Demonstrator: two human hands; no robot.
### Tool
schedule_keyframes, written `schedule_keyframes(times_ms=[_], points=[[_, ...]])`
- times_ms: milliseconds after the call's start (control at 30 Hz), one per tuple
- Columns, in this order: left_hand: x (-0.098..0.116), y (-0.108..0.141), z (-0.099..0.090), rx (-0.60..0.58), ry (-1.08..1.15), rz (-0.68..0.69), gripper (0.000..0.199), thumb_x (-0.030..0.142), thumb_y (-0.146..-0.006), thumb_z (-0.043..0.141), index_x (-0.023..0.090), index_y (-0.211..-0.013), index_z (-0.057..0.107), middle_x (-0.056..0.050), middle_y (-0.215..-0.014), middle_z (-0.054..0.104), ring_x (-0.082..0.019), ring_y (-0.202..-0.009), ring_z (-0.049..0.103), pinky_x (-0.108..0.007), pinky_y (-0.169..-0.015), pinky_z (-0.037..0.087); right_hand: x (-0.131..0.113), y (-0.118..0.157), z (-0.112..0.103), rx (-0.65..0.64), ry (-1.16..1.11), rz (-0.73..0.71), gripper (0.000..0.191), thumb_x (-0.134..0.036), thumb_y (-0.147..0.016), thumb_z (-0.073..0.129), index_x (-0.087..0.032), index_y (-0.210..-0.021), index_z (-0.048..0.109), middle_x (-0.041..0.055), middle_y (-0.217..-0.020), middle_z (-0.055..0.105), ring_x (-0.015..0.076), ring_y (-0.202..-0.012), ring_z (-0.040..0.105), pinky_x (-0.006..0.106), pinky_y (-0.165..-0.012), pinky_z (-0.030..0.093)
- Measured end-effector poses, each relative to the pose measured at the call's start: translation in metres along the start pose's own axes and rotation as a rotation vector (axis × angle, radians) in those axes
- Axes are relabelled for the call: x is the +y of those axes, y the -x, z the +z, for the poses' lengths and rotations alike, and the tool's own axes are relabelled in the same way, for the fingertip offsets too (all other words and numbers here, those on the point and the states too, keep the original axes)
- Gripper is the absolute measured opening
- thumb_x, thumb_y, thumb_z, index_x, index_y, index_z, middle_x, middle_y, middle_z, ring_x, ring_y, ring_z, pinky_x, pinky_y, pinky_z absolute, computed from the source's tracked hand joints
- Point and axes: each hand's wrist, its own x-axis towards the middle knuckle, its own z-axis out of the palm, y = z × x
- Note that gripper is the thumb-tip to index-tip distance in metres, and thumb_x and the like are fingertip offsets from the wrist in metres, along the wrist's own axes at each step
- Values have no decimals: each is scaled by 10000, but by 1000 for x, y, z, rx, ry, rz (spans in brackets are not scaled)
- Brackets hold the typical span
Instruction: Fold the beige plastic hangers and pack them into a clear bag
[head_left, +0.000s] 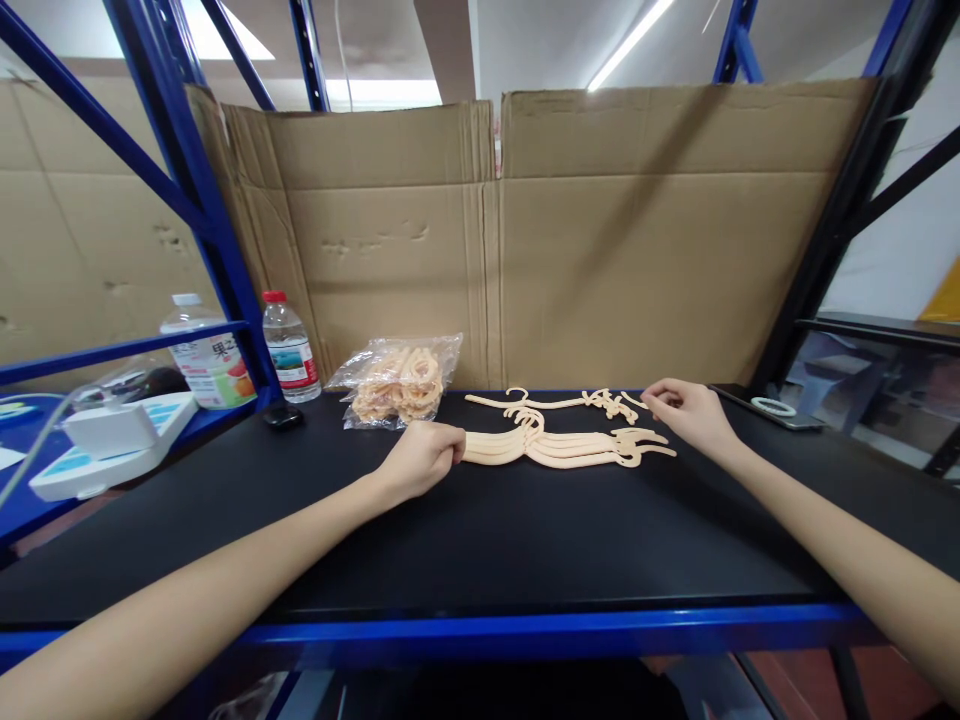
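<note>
A stack of beige hangers [570,447] lies flat on the black tabletop, hooks bunched at the middle. My left hand [424,458] is closed around the stack's left ends. Another beige hanger [551,404] lies behind it, with a cluster of small beige loops [611,404] at its right side. Just right of that cluster, my right hand [686,412] has its fingers pinched together. A thin beige piece [634,400] reaches its fingertips; I cannot tell whether it belongs to the hanger or is separate.
A clear plastic bag [401,382] of beige rings stands behind my left hand. Further left are a red-capped bottle [290,350], a black mouse-like object [283,416] and a white power strip [112,450]. A phone-like slab [802,422] with a white ring [773,406] lies right. Cardboard [675,250] walls the back.
</note>
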Motion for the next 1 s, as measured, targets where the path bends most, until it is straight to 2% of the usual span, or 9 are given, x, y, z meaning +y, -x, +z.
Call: schedule_keyframes(times_ms=[200,400,600,767,900,967,1000], points=[[1,1,4,80,0,13,205,54,-701,410,168,-703,580,12,-599,566,-110,-533,512,-205,-560,385,0,1,3,-13,-10,-1,258,-400,-731,510,-176,-684,627,19,-531,618,173,-506,568,273,-513,401],[-2,1,7,125,-29,62,230,31,-695,392,173,-653,568,4,-601,582,-114,-559,545,-208,-568,401,1,1,3,-14,-2,-13,251,-395,-739,510,-179,-682,624,15,-522,609,171,-501,563,275,-513,397],[3,0,5,151,-26,78,203,79,-742,409,171,-730,590,-9,-636,600,-118,-567,545,-219,-560,413,2,1,4,-12,-20,-26,239,-387,-742,514,-184,-690,628,17,-537,615,174,-513,569,280,-533,406],[4,-3,5,193,-55,118,228,62,-734,398,174,-659,582,-6,-607,593,-109,-552,546,-215,-545,415,-1,2,5,-22,-17,-20,236,-382,-744,518,-180,-692,628,13,-533,607,167,-507,559,272,-517,391],[24,0,-11,331,-24,149,269,40,-775,378,180,-705,597,3,-605,595,-106,-555,561,-224,-548,442,-7,3,3,-23,-43,-32,239,-387,-744,520,-177,-703,627,14,-548,609,161,-508,544,267,-514,390],[42,9,-25,415,-3,80,225,84,-819,421,193,-845,616,-3,-667,625,-124,-616,592,-251,-598,480,-10,3,2,-9,-56,-46,239,-387,-746,521,-177,-711,630,17,-568,616,162,-522,548,267,-525,398],[50,15,-31,380,-20,22,212,121,-845,439,201,-923,618,-24,-754,645,-145,-690,610,-276,-642,498,-12,3,1,-3,-61,-54,236,-384,-748,522,-178,-714,631,16,-573,617,162,-526,549,267,-529,402]])
